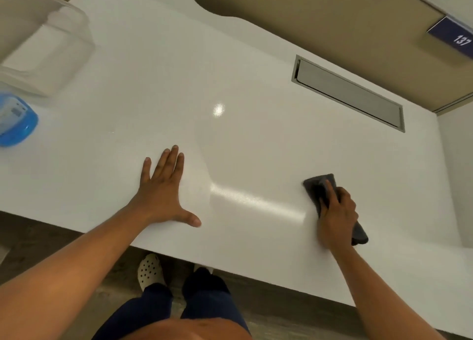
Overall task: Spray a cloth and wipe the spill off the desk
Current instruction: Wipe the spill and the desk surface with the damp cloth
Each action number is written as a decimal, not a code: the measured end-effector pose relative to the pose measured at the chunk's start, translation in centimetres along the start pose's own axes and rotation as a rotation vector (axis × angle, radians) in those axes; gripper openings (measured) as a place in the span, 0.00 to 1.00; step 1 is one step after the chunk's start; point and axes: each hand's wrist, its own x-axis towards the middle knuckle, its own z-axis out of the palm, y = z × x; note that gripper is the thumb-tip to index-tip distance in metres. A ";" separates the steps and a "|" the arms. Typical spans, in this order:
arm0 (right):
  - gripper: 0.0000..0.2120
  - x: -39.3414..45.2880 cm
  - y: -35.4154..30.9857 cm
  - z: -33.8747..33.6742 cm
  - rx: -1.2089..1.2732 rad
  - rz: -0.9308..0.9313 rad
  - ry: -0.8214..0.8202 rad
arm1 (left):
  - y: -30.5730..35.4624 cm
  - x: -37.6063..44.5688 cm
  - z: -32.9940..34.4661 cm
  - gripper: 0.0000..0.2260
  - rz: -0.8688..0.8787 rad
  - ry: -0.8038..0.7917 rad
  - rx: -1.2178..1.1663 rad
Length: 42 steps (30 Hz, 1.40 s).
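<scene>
Dark grey cloth (320,188) pressed flat on white desk (153,89), right side, near front edge. Right hand (336,214) on top, fingers curled, clutching cloth. Left hand (163,194) well apart to left, unclenched, palm flat on desk, fingers spread. Blue spray bottle (16,124) at far left edge.

Cloth (317,188) on desk (153,84) right; bottle (18,122) far left — apart
</scene>
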 end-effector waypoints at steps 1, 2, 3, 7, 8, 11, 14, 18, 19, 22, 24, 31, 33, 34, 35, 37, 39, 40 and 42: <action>0.27 2.9 0.1 -0.2 -0.007 0.055 0.009 | 0.1 0.0 0.0 0.78 -0.002 0.002 -0.001; 0.27 5.8 -0.3 -0.2 -0.014 0.098 0.017 | 0.1 0.0 0.0 0.78 -0.005 0.006 -0.001; 0.27 8.6 -0.9 -0.2 -0.021 0.123 0.025 | 0.1 0.0 -0.1 0.78 -0.009 0.008 -0.001; 0.27 17.9 -6.9 0.6 -0.033 0.083 0.010 | 0.3 0.0 -0.3 0.78 -0.021 0.002 0.016; 0.27 19.4 -9.0 0.9 -0.036 0.031 0.004 | 0.4 -0.1 -0.3 0.78 -0.024 0.005 0.015; 0.27 20.6 -15.7 2.1 -0.046 -0.178 -0.016 | 0.4 -0.1 -0.3 0.77 -0.024 0.014 0.012; 0.28 17.5 -21.1 3.0 -0.012 -0.431 -0.028 | 0.5 -0.2 -0.4 0.77 -0.037 0.024 0.018; 0.29 7.9 -21.0 3.3 0.053 -0.677 -0.064 | 0.6 -0.3 -0.4 0.77 -0.045 0.029 0.022; 0.30 5.4 -19.6 3.2 0.084 -0.717 -0.075 | 0.6 -0.4 -0.3 0.77 -0.045 0.027 0.019; 0.34 -0.7 -13.2 2.5 0.128 -0.821 -0.115 | 0.6 -0.3 -0.3 0.76 -0.054 0.024 0.009; 0.36 -1.8 -8.2 2.0 0.115 -0.851 -0.135 | 0.7 -0.3 -0.3 0.77 -0.057 0.030 0.012; 0.31 12.9 -4.8 1.8 0.057 -0.507 -0.031 | 0.9 -0.2 -0.2 0.77 -0.073 0.039 0.013; 0.28 18.0 -8.2 2.0 0.051 -0.405 0.022 | 0.9 -0.3 -0.3 0.77 -0.075 0.034 0.020; 0.27 19.8 -10.2 2.2 0.045 -0.377 0.036 | 0.9 -0.3 -0.4 0.77 -0.074 0.031 0.023; 0.27 21.2 -12.3 2.4 0.042 -0.367 0.038 | 1.0 -0.3 -0.4 0.77 -0.073 0.030 0.026; 0.29 22.2 -16.4 2.7 0.042 -0.390 0.020 | 1.0 -0.4 -0.5 0.77 -0.074 0.031 0.037; 0.30 20.9 -19.8 3.0 0.037 -0.469 -0.003 | 1.0 -0.4 -0.5 0.77 -0.074 0.033 0.044; 0.30 19.6 -21.0 3.2 0.040 -0.532 -0.010 | 1.1 -0.4 -0.6 0.77 -0.073 0.034 0.043; 0.29 15.6 -22.3 3.5 0.062 -0.657 -0.009 | 1.1 -0.3 -0.6 0.77 -0.070 0.032 0.040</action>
